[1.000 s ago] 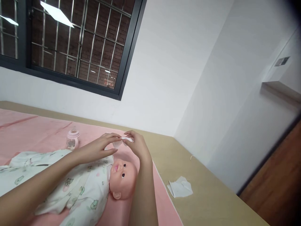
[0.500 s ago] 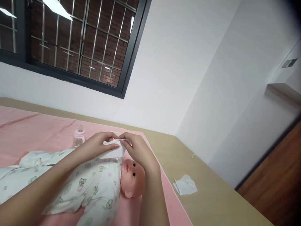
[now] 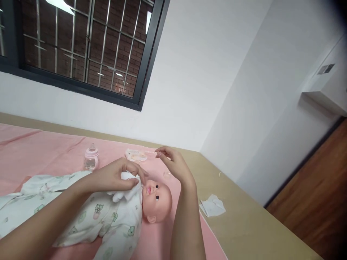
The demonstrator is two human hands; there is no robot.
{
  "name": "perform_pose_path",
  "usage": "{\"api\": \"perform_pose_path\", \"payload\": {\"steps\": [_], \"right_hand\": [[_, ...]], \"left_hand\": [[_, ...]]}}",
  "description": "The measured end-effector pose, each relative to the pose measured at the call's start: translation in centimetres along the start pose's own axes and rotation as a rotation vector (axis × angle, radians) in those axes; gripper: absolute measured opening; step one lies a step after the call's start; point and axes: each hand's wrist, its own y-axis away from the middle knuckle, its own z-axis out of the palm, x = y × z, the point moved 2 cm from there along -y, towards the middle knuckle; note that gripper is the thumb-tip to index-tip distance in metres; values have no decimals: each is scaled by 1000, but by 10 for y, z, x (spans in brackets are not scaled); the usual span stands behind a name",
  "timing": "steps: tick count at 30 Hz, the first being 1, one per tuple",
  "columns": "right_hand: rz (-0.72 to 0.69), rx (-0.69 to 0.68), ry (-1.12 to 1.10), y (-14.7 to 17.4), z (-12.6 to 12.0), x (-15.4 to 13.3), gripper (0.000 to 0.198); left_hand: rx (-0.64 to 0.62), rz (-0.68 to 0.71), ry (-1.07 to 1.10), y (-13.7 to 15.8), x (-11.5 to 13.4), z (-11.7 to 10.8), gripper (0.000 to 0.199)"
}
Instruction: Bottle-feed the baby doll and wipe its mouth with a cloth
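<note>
My left hand (image 3: 123, 175) is closed around a crumpled white cloth (image 3: 127, 193), resting at the chest and neck of a baby doll (image 3: 157, 202). The doll lies on its back in a white outfit printed with green bears, its head to the right. Beyond the head, my right hand (image 3: 175, 162) has thumb and fingertips brought together at the end of a thin pale stick (image 3: 150, 152). What kind of stick it is I cannot make out. A clear-and-white packet (image 3: 135, 155) lies beside it, and a small transparent round piece (image 3: 167, 175) sits below my right fingers.
A pink-topped baby bottle (image 3: 91, 157) stands behind the doll on a pink sheet (image 3: 35, 148). Another folded white cloth (image 3: 213, 206) lies on the tan tabletop (image 3: 244, 224) at right. A white wall (image 3: 195, 79) and a barred window (image 3: 89, 47) rise behind.
My hands have parted. The left has lowered the white cloth toward the doll's neck; the right has let go of it and moved right to the thin pale stick.
</note>
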Motion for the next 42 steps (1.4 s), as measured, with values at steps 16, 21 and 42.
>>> {"api": "perform_pose_path", "payload": {"steps": [16,21,42], "right_hand": [[106,758,-371,-11,-1,152,30],[354,933,-519,3,14,207,25],[689,1006,-791,19,32,259,14]], "left_hand": [[-67,-215,-163,-17,-34,32,17],[-47,-197,-152,-16,-38,36,20],[-98,-68,-276,-16,-41,39,19]]}}
